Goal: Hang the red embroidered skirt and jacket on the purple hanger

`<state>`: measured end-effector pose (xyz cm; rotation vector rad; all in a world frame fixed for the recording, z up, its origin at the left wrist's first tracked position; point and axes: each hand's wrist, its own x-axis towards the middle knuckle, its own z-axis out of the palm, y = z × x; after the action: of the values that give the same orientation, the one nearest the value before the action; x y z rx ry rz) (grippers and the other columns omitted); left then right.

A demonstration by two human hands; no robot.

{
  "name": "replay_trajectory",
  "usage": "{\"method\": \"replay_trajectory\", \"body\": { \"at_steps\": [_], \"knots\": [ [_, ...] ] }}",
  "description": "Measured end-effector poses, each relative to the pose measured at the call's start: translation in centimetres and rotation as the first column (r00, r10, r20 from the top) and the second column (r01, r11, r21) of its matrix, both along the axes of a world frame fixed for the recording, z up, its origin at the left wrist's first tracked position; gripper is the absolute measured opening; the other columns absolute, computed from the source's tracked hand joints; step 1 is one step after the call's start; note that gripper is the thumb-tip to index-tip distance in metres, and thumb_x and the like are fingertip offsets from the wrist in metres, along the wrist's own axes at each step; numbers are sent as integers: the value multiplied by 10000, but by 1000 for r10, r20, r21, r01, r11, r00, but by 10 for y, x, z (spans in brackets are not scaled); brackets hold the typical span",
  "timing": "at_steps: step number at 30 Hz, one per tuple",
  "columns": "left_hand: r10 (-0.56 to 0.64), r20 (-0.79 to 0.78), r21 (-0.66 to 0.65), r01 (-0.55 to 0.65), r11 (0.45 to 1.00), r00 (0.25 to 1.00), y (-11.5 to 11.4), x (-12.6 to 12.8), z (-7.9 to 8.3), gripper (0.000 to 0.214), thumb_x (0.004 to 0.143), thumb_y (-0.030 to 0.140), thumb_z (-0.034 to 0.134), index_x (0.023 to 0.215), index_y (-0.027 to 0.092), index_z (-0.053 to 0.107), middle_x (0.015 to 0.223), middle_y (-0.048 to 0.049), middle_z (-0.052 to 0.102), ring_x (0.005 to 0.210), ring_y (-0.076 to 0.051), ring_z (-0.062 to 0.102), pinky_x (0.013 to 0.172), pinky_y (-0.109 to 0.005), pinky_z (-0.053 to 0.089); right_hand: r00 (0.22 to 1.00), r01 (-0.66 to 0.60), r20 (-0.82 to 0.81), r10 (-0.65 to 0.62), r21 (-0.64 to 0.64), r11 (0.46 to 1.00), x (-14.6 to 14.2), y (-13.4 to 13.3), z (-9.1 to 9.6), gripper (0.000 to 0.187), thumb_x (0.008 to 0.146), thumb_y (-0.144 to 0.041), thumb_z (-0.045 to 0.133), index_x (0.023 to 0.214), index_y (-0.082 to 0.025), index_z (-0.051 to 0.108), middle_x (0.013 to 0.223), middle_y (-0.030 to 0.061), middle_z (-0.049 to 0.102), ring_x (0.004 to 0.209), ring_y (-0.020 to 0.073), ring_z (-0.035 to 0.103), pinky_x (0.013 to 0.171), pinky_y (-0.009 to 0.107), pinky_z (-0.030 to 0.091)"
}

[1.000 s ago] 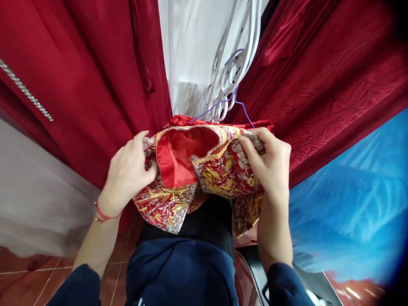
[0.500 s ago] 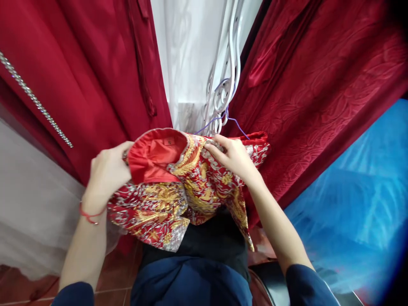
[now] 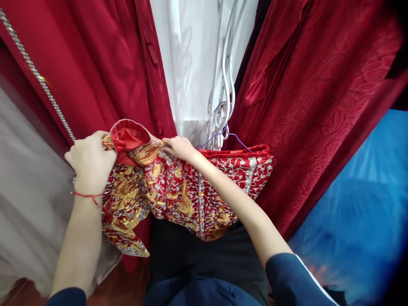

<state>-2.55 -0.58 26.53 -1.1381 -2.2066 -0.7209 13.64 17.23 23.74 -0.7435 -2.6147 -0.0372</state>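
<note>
Head view: embroidered jacket [image 3: 127, 189] at eight o'clock; my left hand [image 3: 91, 163] clenches one side, my right hand [image 3: 178, 147] pinches the other. Step, I'd judge: straightening it; next move wants even tension. Patterned red cloth [image 3: 212, 208] at five o'clock, purple hanger [image 3: 242, 143] at two.

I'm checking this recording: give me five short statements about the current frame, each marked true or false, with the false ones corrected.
1. The left hand grips the embroidered jacket. True.
2. The right hand is clear of the embroidered jacket. False: it holds the embroidered jacket too.
3. A red bracelet circles the left wrist. True.
4. The hanger is green. False: it is purple.
5. The lining visible inside the neck opening is red. True.
</note>
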Motion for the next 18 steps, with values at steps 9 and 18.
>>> {"method": "replay_trajectory", "body": {
  "at_steps": [9,18],
  "knots": [
    [-102,-59,-296,80,952,993,47,24,-16,469,869,368,534,1242,96,617,961,-215,707,923,-362,686,786,-441,510,959,273,74,-274,23,962,9,15,-39,478,1042,-524,293,1244,-205,586,1144,137,717,1032,255,678,794,317,457],
    [-52,-31,-297,40,954,998,69,-18,-6,570,893,519,522,1147,31,670,1105,-203,682,1080,-346,641,870,-443,489,992,114,-37,-118,-82,990,32,-13,-35,546,845,-670,608,1077,-176,600,906,55,714,790,194,635,660,265,371]
  ]
}}
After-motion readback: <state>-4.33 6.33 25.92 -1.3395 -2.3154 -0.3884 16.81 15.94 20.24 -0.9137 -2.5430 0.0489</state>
